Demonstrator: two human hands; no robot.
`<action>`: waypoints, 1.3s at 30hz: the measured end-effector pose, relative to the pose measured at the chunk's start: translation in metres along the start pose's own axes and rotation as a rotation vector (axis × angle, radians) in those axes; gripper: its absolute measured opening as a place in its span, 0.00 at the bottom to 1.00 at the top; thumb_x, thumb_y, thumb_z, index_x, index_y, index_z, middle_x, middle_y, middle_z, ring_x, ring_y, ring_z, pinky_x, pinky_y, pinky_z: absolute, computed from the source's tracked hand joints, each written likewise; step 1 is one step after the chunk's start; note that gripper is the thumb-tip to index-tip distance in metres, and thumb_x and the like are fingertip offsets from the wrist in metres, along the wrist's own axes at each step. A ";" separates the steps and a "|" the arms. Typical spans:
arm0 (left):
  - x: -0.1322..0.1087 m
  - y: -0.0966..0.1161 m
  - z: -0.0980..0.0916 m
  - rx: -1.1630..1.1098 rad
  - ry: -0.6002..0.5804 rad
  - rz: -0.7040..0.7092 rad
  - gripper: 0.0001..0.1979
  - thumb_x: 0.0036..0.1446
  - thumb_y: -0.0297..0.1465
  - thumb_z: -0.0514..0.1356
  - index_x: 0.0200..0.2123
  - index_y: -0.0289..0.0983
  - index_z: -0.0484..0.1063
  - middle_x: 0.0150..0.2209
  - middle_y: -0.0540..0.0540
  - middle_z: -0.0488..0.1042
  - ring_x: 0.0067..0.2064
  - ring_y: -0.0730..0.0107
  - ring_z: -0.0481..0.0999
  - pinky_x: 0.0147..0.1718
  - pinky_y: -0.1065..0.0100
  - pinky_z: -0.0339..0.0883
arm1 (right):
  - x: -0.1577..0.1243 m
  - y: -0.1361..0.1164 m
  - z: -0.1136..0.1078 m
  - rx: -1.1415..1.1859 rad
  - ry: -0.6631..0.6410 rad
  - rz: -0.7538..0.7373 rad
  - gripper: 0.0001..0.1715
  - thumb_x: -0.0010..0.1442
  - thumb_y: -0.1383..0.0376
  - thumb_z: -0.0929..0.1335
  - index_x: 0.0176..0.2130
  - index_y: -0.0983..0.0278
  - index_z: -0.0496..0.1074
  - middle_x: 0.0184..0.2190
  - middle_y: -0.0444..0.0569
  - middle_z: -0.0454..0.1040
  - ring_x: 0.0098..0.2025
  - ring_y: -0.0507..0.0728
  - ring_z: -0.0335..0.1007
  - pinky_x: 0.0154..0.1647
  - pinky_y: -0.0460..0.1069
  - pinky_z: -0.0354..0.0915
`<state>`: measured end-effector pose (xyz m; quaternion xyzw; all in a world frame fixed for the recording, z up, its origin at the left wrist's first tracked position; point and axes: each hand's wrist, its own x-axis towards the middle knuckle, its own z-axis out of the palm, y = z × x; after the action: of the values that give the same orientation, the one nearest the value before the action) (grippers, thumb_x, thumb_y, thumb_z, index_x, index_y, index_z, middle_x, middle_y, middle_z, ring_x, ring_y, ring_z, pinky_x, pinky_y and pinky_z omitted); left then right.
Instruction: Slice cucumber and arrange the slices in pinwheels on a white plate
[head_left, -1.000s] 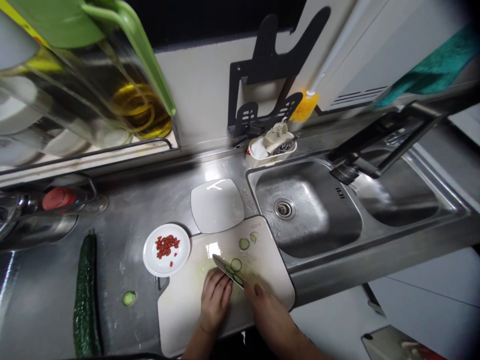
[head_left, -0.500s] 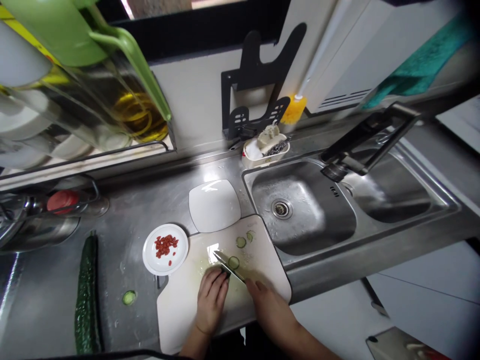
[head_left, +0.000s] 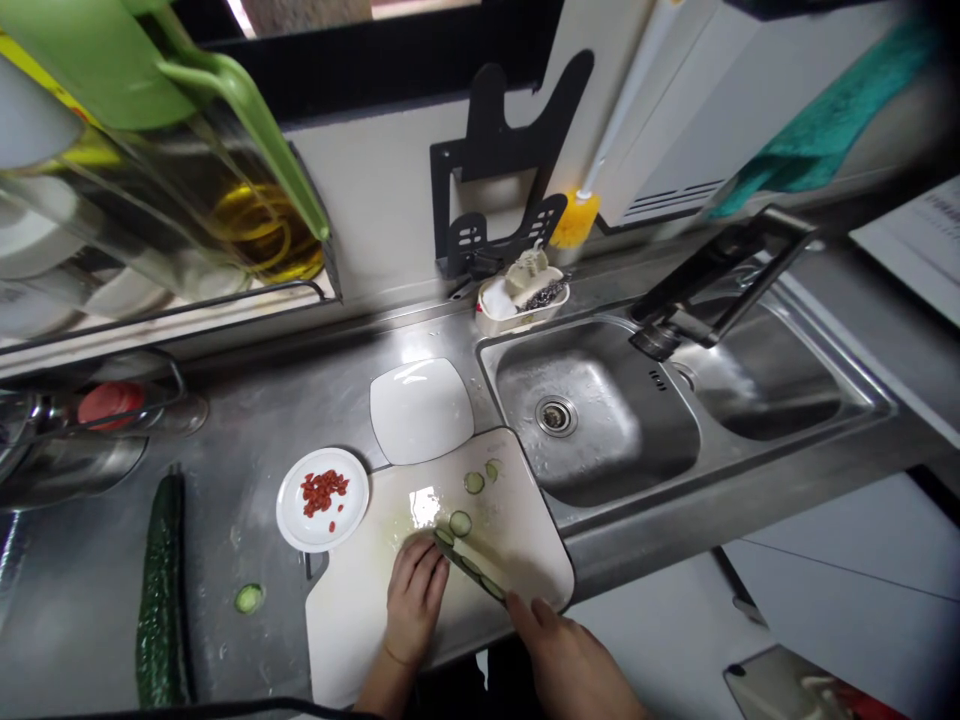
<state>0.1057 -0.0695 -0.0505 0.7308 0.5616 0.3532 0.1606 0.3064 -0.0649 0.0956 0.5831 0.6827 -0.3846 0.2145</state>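
Observation:
My right hand (head_left: 566,650) grips a kitchen knife (head_left: 472,562) by its handle, which the fingers hide. Cucumber slices seem to cling along the blade. At the blade's tip my left hand (head_left: 414,600) is closed, fingers curled, over a piece of cucumber (head_left: 442,538) that it mostly covers. Both hands are above the white cutting board (head_left: 352,610). A loose cucumber slice (head_left: 460,523) lies just beyond the knife, and another slice (head_left: 474,483) with a thin sliver beside it sits near the board's far right corner.
A square white plate (head_left: 422,410) touches the board's far edge. Left of it stands a round plate (head_left: 285,510) of small red pieces (head_left: 322,492). A whole cucumber (head_left: 160,600) and a cucumber end (head_left: 248,598) lie on the steel counter. The sink (head_left: 600,470) is to the right.
The knife has turned and shifted toward me, its blade now showing slices along it. My right hand has moved slightly nearer. The whole view has shifted a little.

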 end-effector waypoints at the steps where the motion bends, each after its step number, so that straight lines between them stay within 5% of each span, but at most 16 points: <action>1: 0.000 0.000 0.000 -0.005 0.000 0.001 0.11 0.60 0.26 0.56 0.45 0.37 0.72 0.45 0.42 0.74 0.50 0.63 0.72 0.50 0.57 0.71 | 0.000 0.000 -0.002 0.008 -0.007 0.003 0.37 0.52 0.83 0.54 0.55 0.63 0.66 0.41 0.52 0.76 0.36 0.58 0.75 0.31 0.47 0.61; 19: -0.002 -0.003 0.001 0.001 -0.012 0.021 0.10 0.61 0.26 0.54 0.44 0.36 0.72 0.44 0.43 0.76 0.50 0.64 0.73 0.51 0.56 0.70 | 0.005 -0.010 -0.020 0.021 -0.046 0.030 0.32 0.55 0.82 0.53 0.51 0.62 0.69 0.40 0.52 0.77 0.38 0.57 0.75 0.32 0.46 0.61; 39: 0.003 0.000 -0.001 -0.015 -0.012 0.040 0.09 0.60 0.25 0.55 0.42 0.36 0.73 0.42 0.43 0.77 0.49 0.64 0.74 0.51 0.56 0.70 | 0.026 -0.020 -0.008 -0.061 -0.030 -0.005 0.32 0.54 0.83 0.53 0.50 0.64 0.69 0.39 0.54 0.76 0.36 0.59 0.76 0.32 0.48 0.66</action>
<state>0.1051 -0.0671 -0.0487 0.7427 0.5431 0.3565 0.1622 0.2825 -0.0425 0.0870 0.5688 0.6922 -0.3729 0.2414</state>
